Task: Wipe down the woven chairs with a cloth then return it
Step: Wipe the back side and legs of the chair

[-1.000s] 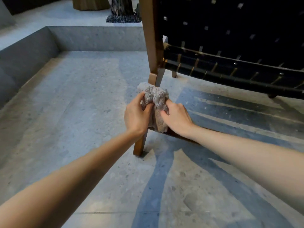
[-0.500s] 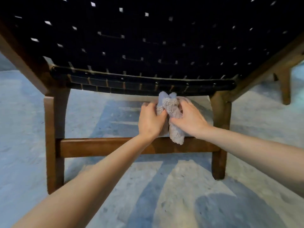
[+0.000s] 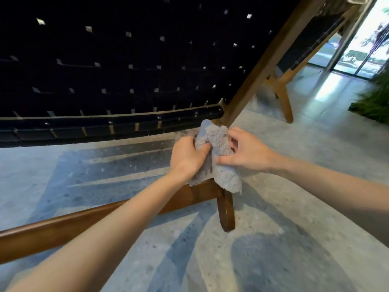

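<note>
A woven chair [image 3: 130, 66] with black webbing and a brown wooden frame fills the upper left, seen from behind and low down. A fluffy grey cloth [image 3: 219, 157] is bunched at the chair's right rear leg, just above the low wooden crossbar [image 3: 69, 222]. My left hand [image 3: 187, 157] grips the cloth's left side with curled fingers. My right hand [image 3: 244, 150] pinches the cloth's right side between thumb and fingers. The cloth's lower edge hangs over the joint of crossbar and leg.
A second woven chair [image 3: 303, 47] stands behind to the upper right, its wooden leg on the floor. A green plant [image 3: 374, 100] sits at the right edge near bright glass doors [image 3: 362, 45]. Speckled grey stone floor [image 3: 273, 239] spreads all around.
The view has swung from the chair's left side across to its right rear leg. Both hands kept hold of the cloth and carried it along the crossbar to the right.
</note>
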Tool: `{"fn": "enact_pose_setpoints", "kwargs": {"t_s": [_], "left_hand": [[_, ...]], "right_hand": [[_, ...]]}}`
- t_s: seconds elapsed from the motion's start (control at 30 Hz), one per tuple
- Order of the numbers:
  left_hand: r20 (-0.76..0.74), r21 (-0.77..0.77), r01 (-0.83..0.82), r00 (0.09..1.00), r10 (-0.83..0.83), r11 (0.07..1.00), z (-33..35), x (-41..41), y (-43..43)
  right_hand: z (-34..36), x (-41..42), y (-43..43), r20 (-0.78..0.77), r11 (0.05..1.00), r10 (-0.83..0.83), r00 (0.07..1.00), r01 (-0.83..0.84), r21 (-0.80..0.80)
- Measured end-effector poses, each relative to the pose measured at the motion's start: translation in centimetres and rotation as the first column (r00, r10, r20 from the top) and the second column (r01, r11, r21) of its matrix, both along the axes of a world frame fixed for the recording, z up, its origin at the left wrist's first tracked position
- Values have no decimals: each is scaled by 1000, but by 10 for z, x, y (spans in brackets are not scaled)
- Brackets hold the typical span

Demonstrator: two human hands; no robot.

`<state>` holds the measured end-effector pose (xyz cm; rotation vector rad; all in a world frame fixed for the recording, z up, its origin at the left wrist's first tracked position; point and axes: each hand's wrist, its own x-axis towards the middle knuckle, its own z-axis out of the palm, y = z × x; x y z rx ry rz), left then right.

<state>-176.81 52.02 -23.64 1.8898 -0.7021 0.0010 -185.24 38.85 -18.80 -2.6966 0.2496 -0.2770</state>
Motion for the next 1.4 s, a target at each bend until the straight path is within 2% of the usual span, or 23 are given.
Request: {"fn": "enact_pose_setpoints", "kwargs": {"t_s": [0.1,0.2,0.33,0.4,0.47,0.6,0.73,0.8,0.93,1.03,1.17,1.3,1.4], "left_hand": [[15,13,-58,998,58,998,11,2,-11],[122,-28,-136,983,139,990,30,7,-15],[219,-76,-190,955,202,979,68,1,-19],[252,-111,-228,935,249,967,90,-8,-25],[286,-184,-237,916,282,954,112,-17,-34],[374,-336,-197,870,322,921,156,-39,-51],[444,-447,-161,814,374,880,197,-51,-63],[462,-484,-136,799,385,864,214,-52,-70],[462,-571,-112,775,431,813,242,-52,-82],[467,-602,-73,775,425,795,250,-55,-92],[500,-559,46,815,293,828,239,-44,-101],[531,-507,15,793,298,862,216,-28,-105],[509,-481,-24,806,302,876,187,-23,-105]], "right_hand": [[3,-3,-13,27,994,-29,999,26,109],[7,-9,-31,222,970,-95,971,41,238],[18,-15,-53,455,970,-194,869,99,224],[25,-14,-59,567,959,-272,778,169,228],[38,-7,-58,666,936,-343,662,185,298],[81,8,-42,800,896,-391,455,-12,445],[129,11,-38,866,884,-381,324,-145,444],[151,9,-43,890,896,-336,307,-187,403],[187,4,-53,900,895,-255,354,-267,359],[197,7,-59,918,904,-206,338,-295,311],[184,18,-64,940,931,-180,288,-259,258],[150,30,-66,953,944,-182,241,-228,238],[118,41,-68,944,937,-190,271,-237,257]]}}
